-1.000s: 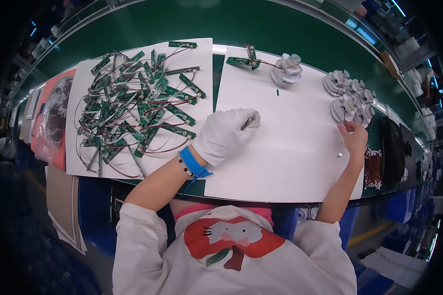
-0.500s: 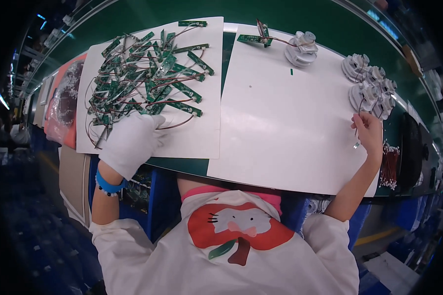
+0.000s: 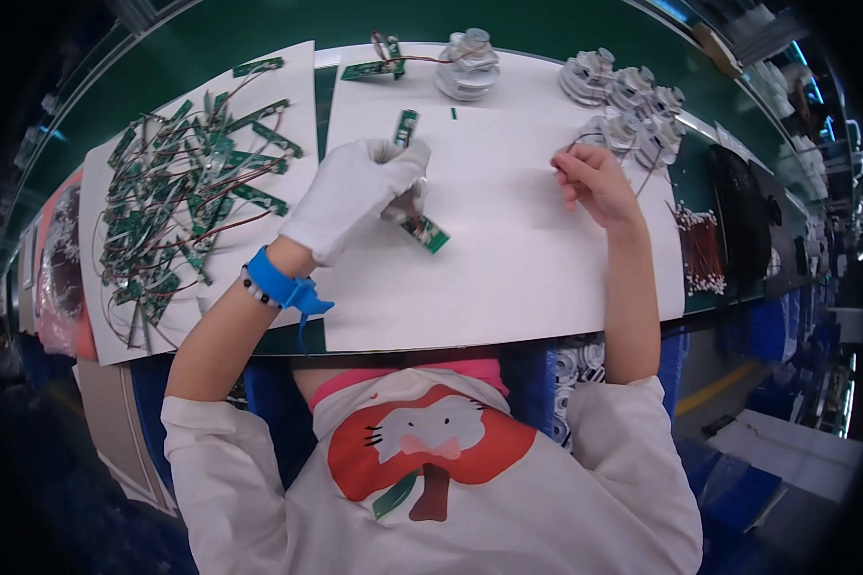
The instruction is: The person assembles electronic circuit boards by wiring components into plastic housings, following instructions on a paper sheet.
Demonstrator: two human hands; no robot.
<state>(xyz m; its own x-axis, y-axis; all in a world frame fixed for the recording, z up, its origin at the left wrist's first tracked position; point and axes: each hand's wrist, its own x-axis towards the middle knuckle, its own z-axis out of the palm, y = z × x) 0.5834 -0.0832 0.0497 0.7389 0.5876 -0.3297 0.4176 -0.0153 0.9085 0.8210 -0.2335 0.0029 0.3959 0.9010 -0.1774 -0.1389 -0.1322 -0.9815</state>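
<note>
My left hand (image 3: 355,195), in a white glove, is closed on a green circuit board assembly above the white sheet. One narrow board (image 3: 407,126) sticks up past the fingers, and a second board (image 3: 426,234) hangs below them on short wires. Bare and closed, my right hand (image 3: 599,184) pinches a thin wire at its fingertips. That wire runs toward the nearest of several white round plastic units (image 3: 616,131) grouped at the right. Farther back, a single white unit (image 3: 468,67) is joined by a wire to a green board (image 3: 374,70).
A tangled heap of wired green boards (image 3: 197,192) covers the left white sheet (image 3: 302,96). Bundled red-brown wires with white ends (image 3: 702,251) lie at the right, beside a black item (image 3: 741,211). A pink-edged plastic bag (image 3: 62,249) is at far left.
My left hand has left the heap and moved right over the other sheet, carrying a board assembly. My right hand still holds the wire, now nearer the left. The whole view has shifted.
</note>
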